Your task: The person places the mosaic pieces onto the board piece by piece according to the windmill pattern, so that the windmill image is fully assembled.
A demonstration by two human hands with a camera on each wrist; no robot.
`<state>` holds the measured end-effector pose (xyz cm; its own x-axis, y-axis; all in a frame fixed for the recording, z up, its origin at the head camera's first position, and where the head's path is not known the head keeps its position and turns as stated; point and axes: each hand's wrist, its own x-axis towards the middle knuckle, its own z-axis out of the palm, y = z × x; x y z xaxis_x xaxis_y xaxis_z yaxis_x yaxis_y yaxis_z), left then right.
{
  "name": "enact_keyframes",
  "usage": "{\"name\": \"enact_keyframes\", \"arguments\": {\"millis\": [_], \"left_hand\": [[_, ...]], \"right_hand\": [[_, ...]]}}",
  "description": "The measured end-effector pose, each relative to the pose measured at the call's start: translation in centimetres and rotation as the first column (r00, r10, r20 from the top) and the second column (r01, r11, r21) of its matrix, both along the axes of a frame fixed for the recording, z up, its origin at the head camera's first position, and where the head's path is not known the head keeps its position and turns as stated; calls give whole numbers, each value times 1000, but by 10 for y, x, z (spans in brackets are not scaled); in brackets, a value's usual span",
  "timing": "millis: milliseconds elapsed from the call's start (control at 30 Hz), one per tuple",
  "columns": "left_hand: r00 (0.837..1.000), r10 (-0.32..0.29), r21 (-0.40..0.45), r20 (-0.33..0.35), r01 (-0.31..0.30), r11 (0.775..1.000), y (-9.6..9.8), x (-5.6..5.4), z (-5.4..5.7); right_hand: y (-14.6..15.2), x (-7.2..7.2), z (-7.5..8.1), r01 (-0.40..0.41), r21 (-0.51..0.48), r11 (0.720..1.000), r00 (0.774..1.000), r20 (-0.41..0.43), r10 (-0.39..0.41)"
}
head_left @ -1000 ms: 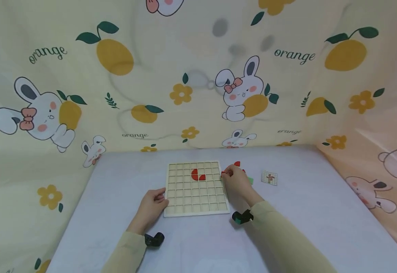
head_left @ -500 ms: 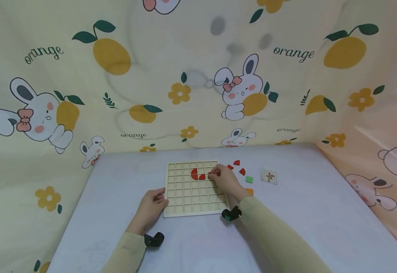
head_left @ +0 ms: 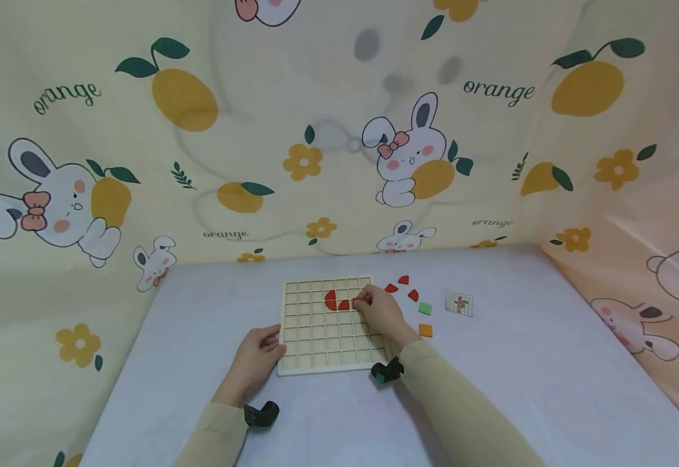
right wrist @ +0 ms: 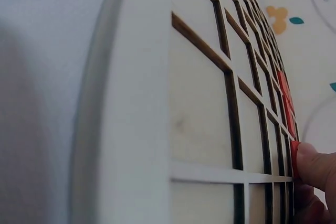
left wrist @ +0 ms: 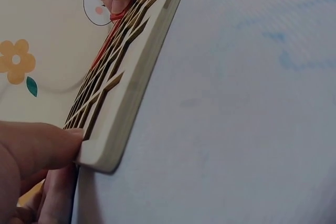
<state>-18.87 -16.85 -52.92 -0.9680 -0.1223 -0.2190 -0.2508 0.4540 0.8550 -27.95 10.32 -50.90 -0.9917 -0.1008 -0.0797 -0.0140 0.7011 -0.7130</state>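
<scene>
A pale square grid board (head_left: 314, 338) lies on the table. My left hand (head_left: 251, 360) holds its left edge; in the left wrist view the thumb (left wrist: 52, 142) rests on the rim near a corner, the fingers partly hidden below. Over the board's upper right cells, my right hand (head_left: 381, 314) pinches a small red piece (right wrist: 295, 156) between thumb and fingers. Its full shape is covered. Just left of that hand, red rounded pieces (head_left: 330, 300) sit in neighbouring cells, among them a red quarter-circle piece (head_left: 344, 305).
Right of the board lie several loose red quarter-circle pieces (head_left: 413, 296), a green square (head_left: 425, 309) and an orange square (head_left: 425, 331). Farther right is a small gridded card (head_left: 459, 303) with a pinwheel-like pattern. A printed cloth (head_left: 316, 130) hangs behind the table.
My right hand has moved left from the board's right edge to over its cells, carrying the red piece. The loose pieces behind it have come into view. My left hand keeps its place.
</scene>
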Motion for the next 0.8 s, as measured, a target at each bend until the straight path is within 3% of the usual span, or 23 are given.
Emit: {"name": "enact_keyframes", "arguments": {"millis": [300, 800], "left_hand": [[1000, 0, -6, -5, 0, 1000, 3, 1, 0], [1000, -3, -5, -24, 3, 1000, 1, 1, 0]], "right_hand": [[2, -1, -5, 23, -4, 1000, 1000, 11, -23], [1, 1, 1, -18, -11, 1000, 1000, 9, 18]]}}
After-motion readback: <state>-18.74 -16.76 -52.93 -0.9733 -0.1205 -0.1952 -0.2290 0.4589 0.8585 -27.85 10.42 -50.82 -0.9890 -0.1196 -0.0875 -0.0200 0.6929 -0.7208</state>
